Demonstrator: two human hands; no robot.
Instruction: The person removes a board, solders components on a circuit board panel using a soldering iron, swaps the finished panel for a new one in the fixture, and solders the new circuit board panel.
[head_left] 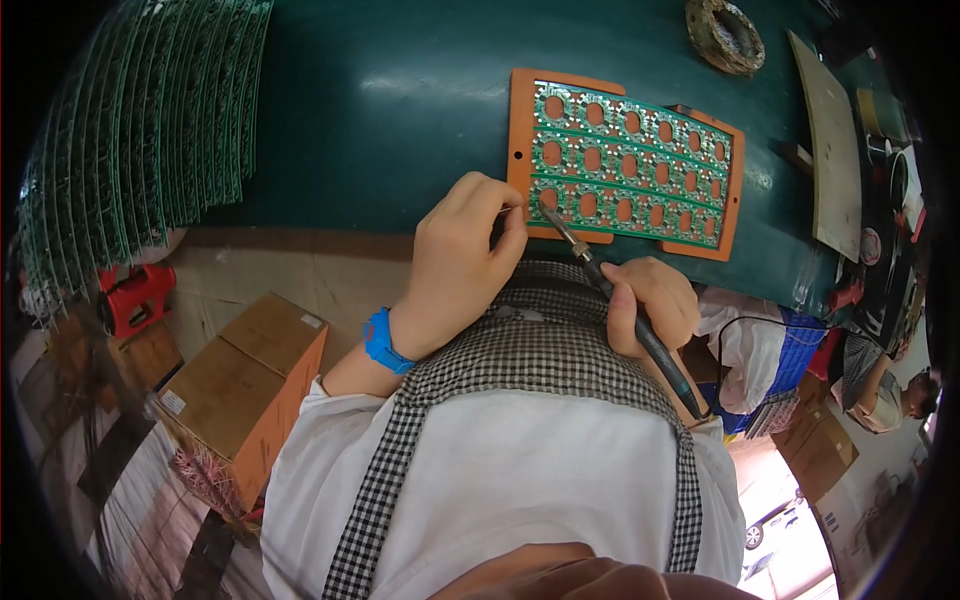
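Note:
A green panel of circuit boards (pixel 600 182), with rows of oval cut-outs, lies in an orange holder (pixel 521 120) on the table. My left hand (pixel 462 245) is at the holder's near left corner. Thumb and forefinger pinch a thin strand of solder wire (pixel 508 210) that points at the nearest row. In my right hand (pixel 656 300) is a soldering iron (pixel 597 274), gripped by its dark handle like a pen. The iron's tip is at the left end of that row, close to the wire; whether they touch is too small to tell.
Many green circuit board panels (pixel 150 120) stand stacked on edge at the left of the dark green table (pixel 400 110). A crusted ring-shaped dish (pixel 725 38) and a wooden board (pixel 828 150) are at the right. Cardboard boxes (pixel 240 370) sit below left; another person (pixel 880 395) is far right.

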